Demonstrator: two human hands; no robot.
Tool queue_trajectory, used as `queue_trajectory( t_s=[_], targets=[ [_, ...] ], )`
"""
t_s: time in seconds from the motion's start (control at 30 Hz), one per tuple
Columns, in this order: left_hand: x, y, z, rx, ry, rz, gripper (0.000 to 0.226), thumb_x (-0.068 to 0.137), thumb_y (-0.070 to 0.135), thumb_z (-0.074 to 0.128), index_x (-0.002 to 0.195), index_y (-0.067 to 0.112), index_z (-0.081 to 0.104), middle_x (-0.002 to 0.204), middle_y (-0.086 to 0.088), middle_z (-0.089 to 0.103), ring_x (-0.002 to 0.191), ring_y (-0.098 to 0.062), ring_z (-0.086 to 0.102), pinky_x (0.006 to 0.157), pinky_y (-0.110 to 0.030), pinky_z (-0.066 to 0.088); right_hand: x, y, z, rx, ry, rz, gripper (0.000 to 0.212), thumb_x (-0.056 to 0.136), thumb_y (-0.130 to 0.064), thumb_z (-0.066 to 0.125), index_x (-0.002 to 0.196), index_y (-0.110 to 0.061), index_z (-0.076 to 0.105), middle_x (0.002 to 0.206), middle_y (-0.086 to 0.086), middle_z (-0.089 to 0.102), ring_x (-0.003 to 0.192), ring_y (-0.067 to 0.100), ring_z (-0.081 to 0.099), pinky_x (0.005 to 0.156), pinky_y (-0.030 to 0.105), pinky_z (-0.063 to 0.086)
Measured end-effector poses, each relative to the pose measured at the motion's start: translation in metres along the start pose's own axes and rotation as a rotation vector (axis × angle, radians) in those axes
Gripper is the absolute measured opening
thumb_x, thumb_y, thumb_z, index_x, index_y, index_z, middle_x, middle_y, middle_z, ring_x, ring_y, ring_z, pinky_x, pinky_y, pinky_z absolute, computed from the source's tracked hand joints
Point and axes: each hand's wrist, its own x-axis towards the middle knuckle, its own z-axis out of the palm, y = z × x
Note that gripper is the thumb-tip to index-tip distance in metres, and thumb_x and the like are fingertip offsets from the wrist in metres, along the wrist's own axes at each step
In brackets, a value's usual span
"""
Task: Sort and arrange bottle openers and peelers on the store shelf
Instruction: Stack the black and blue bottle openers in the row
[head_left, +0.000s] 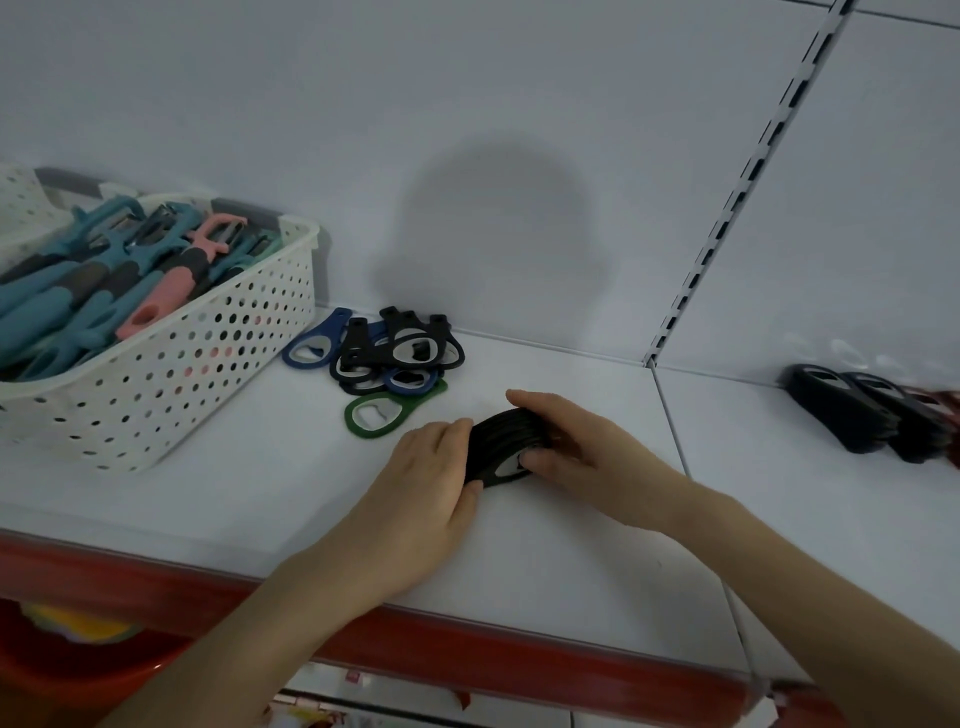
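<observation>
On the white shelf (260, 493), both the left hand (421, 486) and right hand (566, 441) grip a stack of black openers (501, 447), right of the peeler basket (171, 364).

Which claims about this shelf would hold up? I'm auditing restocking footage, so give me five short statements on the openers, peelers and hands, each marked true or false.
1. The left hand and right hand grip a stack of black bottle openers on the shelf. True.
2. The white basket holds peelers. True.
3. The green opener lies in the white basket. False: it lies on the shelf, at the near edge of the loose pile.
4. The loose pile lies right of the hands. False: it lies behind them to the left, beside the white basket.
5. A row of dark openers sits at the far right. True.
</observation>
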Motion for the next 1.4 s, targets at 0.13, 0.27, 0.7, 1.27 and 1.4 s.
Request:
queue_trajectory(
  t_s=[0.13,0.27,0.7,1.27,1.4],
  targets=[
    [0.002,0.002,-0.011,-0.106,-0.019,-0.001,0.035,0.095,0.026,0.043,0.128,0.017,0.039,0.111,0.004,0.047,0.097,-0.008,0.044,0.080,-0.017,0.037,0.002,-0.005,-0.011,0.158,0.083,0.007,0.034,0.081,-0.001,0.065,0.099,-0.028,0.055,0.096,-0.012,0.064,0.090,-0.001,0.061,0.081,0.014,0.047],
    [0.010,0.014,-0.028,-0.575,-0.143,-0.167,0.023,0.090,0.022,0.054,0.113,0.019,0.056,0.097,-0.003,0.063,0.090,-0.015,0.060,0.080,-0.030,0.049,-0.001,-0.016,-0.031,0.445,0.218,0.034,0.020,0.073,-0.019,0.069,0.093,-0.020,0.065,0.083,-0.007,0.072,0.083,0.007,0.067,0.077,0.022,0.054],
    [0.023,0.046,-0.024,-1.077,-0.232,-0.346,0.026,0.079,0.027,0.062,0.104,0.019,0.062,0.099,0.002,0.070,0.098,-0.011,0.065,0.091,-0.028,0.050,-0.024,-0.024,-0.049,0.610,0.364,0.080,0.023,0.062,-0.019,0.079,0.084,-0.016,0.074,0.092,0.011,0.073,0.089,0.026,0.065,0.091,0.041,0.050],
    [0.081,0.049,-0.004,-1.252,0.052,-0.562,0.012,0.085,0.010,0.062,0.088,-0.001,0.065,0.082,-0.014,0.067,0.076,-0.022,0.066,0.075,-0.032,0.056,-0.033,-0.034,-0.033,0.026,0.567,0.343,0.049,0.078,-0.045,0.065,0.118,-0.021,0.052,0.097,-0.007,0.063,0.090,0.008,0.062,0.072,0.019,0.047],
    [0.096,0.061,0.012,-1.308,0.100,-0.583,0.020,0.085,0.012,0.063,0.096,-0.005,0.064,0.085,-0.016,0.066,0.075,-0.022,0.065,0.073,-0.031,0.055,-0.042,-0.026,-0.019,-0.145,0.645,0.262,0.026,0.086,-0.032,0.061,0.102,-0.025,0.042,0.097,-0.005,0.056,0.090,0.017,0.059,0.077,0.029,0.049]
  ],
)
